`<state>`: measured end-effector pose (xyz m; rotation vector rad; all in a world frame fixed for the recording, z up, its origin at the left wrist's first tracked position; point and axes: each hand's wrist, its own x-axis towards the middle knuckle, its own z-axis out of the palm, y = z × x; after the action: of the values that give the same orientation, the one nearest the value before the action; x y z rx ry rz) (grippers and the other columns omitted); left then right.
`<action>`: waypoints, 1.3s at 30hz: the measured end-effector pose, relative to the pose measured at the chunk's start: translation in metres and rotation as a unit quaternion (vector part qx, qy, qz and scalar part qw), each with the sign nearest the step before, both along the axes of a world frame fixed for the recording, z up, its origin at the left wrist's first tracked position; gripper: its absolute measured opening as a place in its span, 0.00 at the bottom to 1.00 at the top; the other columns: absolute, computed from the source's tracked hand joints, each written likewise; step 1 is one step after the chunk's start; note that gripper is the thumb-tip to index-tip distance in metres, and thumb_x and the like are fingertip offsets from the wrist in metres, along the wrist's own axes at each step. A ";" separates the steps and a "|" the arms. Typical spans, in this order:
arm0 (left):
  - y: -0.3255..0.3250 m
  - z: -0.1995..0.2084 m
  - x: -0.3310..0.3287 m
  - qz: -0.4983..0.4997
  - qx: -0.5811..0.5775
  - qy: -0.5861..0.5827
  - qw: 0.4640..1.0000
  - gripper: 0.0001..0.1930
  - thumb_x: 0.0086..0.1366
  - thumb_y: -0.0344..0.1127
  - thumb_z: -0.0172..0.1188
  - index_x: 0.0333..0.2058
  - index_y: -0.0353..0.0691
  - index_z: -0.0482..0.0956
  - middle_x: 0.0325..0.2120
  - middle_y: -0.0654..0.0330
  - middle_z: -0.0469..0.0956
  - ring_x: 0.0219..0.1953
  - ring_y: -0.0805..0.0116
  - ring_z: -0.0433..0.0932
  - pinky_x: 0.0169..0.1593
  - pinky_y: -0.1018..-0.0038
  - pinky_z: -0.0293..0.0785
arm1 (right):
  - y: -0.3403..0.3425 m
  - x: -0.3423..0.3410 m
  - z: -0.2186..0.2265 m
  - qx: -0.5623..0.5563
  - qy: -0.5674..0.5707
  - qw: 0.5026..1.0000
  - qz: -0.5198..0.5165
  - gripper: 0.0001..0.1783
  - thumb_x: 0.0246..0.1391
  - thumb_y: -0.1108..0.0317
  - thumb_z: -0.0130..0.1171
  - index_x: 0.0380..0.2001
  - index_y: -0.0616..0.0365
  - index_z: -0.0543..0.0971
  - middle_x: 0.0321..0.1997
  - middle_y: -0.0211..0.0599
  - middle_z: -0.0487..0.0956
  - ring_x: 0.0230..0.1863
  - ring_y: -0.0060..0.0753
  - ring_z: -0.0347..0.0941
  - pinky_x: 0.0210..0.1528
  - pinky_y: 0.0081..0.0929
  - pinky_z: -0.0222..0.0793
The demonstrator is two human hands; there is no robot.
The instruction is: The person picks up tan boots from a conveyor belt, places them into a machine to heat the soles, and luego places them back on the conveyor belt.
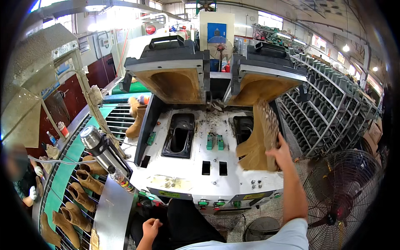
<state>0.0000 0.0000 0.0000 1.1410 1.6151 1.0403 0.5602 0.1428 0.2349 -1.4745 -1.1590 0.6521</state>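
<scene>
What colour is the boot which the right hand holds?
The boot is tan, with a grey-brown, shaggy side; best seen in the head view.

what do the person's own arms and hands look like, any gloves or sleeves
No gloves: the left hand and right hand are bare. The right forearm is uncovered up to a short, pale, whitish sleeve. The visible part of the left forearm is bare too; its sleeve isn't clearly visible. I see no watch or bracelet.

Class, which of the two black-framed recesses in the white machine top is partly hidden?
The right recess, behind the tan boot in the right hand; the left recess shows whole.
</scene>
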 end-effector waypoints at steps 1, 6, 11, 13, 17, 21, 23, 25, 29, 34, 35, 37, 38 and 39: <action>-0.018 -0.020 -0.011 0.040 -0.042 0.067 0.996 0.14 0.63 0.32 0.55 0.20 0.32 0.77 0.15 0.60 0.77 0.18 0.74 0.74 0.25 0.77 0.69 | 0.015 0.016 0.003 -0.049 -0.019 0.998 -0.048 0.57 0.30 0.68 0.70 0.66 0.67 0.53 0.65 0.50 0.65 0.63 0.46 0.63 0.63 0.31 0.57; -0.009 -0.061 0.038 0.015 -0.027 0.125 0.992 0.13 0.61 0.32 0.56 0.20 0.31 0.77 0.15 0.58 0.77 0.20 0.70 0.76 0.27 0.74 0.71 | 0.105 0.059 0.063 -0.204 -0.209 0.951 -0.103 0.62 0.29 0.54 0.69 0.68 0.55 0.50 0.62 0.52 0.67 0.58 0.51 0.69 0.54 0.39 0.66; -0.008 -0.043 0.053 -0.015 -0.083 0.227 0.970 0.12 0.60 0.33 0.56 0.23 0.30 0.79 0.19 0.55 0.80 0.23 0.67 0.79 0.30 0.72 0.73 | 0.168 0.051 0.037 -0.260 -0.304 0.905 -0.143 0.67 0.24 0.49 0.68 0.69 0.54 0.46 0.58 0.50 0.72 0.55 0.48 0.72 0.51 0.36 0.69; -0.012 -0.051 0.044 0.016 -0.083 0.169 0.982 0.12 0.60 0.33 0.55 0.23 0.30 0.79 0.19 0.55 0.80 0.23 0.67 0.79 0.31 0.72 0.73 | 0.183 0.041 0.029 -0.287 -0.292 0.903 -0.128 0.67 0.24 0.52 0.68 0.69 0.55 0.44 0.58 0.54 0.71 0.57 0.50 0.70 0.54 0.36 0.68; -0.011 -0.039 0.046 0.047 -0.097 0.128 0.986 0.12 0.61 0.33 0.55 0.23 0.30 0.79 0.19 0.56 0.80 0.23 0.68 0.79 0.31 0.73 0.74 | 0.187 0.038 -0.006 -0.287 -0.325 0.892 -0.128 0.66 0.27 0.50 0.68 0.68 0.59 0.46 0.58 0.55 0.71 0.58 0.50 0.69 0.56 0.35 0.67; -0.012 -0.047 0.044 0.035 -0.104 0.105 0.988 0.13 0.61 0.36 0.55 0.24 0.32 0.80 0.19 0.57 0.80 0.24 0.69 0.79 0.32 0.74 0.73 | 0.180 0.039 -0.033 -0.313 -0.362 0.874 -0.090 0.67 0.30 0.44 0.68 0.69 0.56 0.43 0.55 0.54 0.73 0.56 0.52 0.71 0.55 0.41 0.67; -0.013 -0.071 0.033 0.028 -0.096 0.100 0.990 0.13 0.62 0.36 0.55 0.24 0.32 0.80 0.20 0.58 0.80 0.24 0.69 0.79 0.32 0.74 0.73 | 0.162 0.021 -0.031 -0.297 -0.357 0.879 -0.106 0.56 0.38 0.43 0.64 0.67 0.56 0.52 0.55 0.53 0.73 0.57 0.53 0.69 0.56 0.42 0.65; -0.003 -0.066 0.040 0.022 -0.103 0.082 0.991 0.13 0.62 0.36 0.55 0.25 0.32 0.80 0.20 0.57 0.80 0.24 0.69 0.79 0.32 0.74 0.73 | 0.142 0.023 -0.040 -0.265 -0.350 0.886 -0.149 0.46 0.45 0.45 0.61 0.63 0.57 0.61 0.55 0.53 0.73 0.56 0.54 0.68 0.56 0.43 0.65; 0.019 -0.046 0.089 -0.030 -0.138 0.072 0.987 0.13 0.61 0.38 0.56 0.29 0.32 0.81 0.25 0.55 0.81 0.27 0.68 0.79 0.34 0.72 0.73 | 0.061 0.044 -0.096 0.144 -0.419 0.887 -0.129 0.19 0.54 0.64 0.57 0.46 0.64 0.75 0.48 0.53 0.74 0.50 0.54 0.70 0.51 0.42 0.66; 0.053 -0.002 0.203 -0.310 -0.065 0.136 0.939 0.17 0.62 0.47 0.54 0.35 0.38 0.81 0.29 0.50 0.80 0.33 0.51 0.80 0.39 0.65 0.75 | -0.117 0.050 -0.209 0.115 -0.100 0.938 -0.311 0.18 0.61 0.68 0.46 0.18 0.59 0.61 0.17 0.27 0.57 0.20 0.22 0.52 0.23 0.28 0.48; 0.056 -0.004 0.226 -0.353 -0.026 0.101 0.930 0.18 0.62 0.47 0.53 0.35 0.37 0.80 0.30 0.48 0.80 0.34 0.49 0.79 0.40 0.62 0.74 | -0.132 0.054 -0.245 0.096 -0.020 0.907 -0.410 0.16 0.61 0.66 0.45 0.20 0.58 0.62 0.18 0.28 0.56 0.20 0.23 0.49 0.23 0.31 0.46; 0.068 -0.005 0.262 -0.455 0.017 0.115 0.883 0.19 0.64 0.46 0.50 0.40 0.36 0.78 0.31 0.45 0.79 0.37 0.46 0.78 0.42 0.59 0.72 | -0.139 0.057 -0.266 0.019 0.220 0.850 -0.479 0.16 0.62 0.61 0.42 0.22 0.56 0.63 0.19 0.30 0.56 0.20 0.25 0.46 0.23 0.33 0.43; 0.071 -0.028 0.279 -0.458 0.024 0.095 0.883 0.19 0.66 0.46 0.48 0.42 0.36 0.77 0.31 0.44 0.79 0.38 0.44 0.77 0.42 0.57 0.71 | -0.138 0.057 -0.248 -0.040 0.369 0.818 -0.438 0.17 0.63 0.58 0.41 0.23 0.55 0.63 0.19 0.30 0.56 0.20 0.24 0.46 0.23 0.33 0.43; 0.081 -0.025 0.295 -0.439 -0.066 0.053 0.894 0.19 0.67 0.46 0.47 0.41 0.34 0.77 0.31 0.43 0.78 0.37 0.45 0.77 0.42 0.57 0.70 | -0.138 0.056 -0.238 -0.094 0.511 0.757 -0.396 0.18 0.64 0.56 0.40 0.23 0.54 0.62 0.19 0.30 0.56 0.20 0.24 0.45 0.23 0.33 0.42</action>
<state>0.2948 0.0813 -0.0251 1.6167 1.0082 0.2698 0.6158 0.0053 -0.0029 -1.2740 0.4027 0.7879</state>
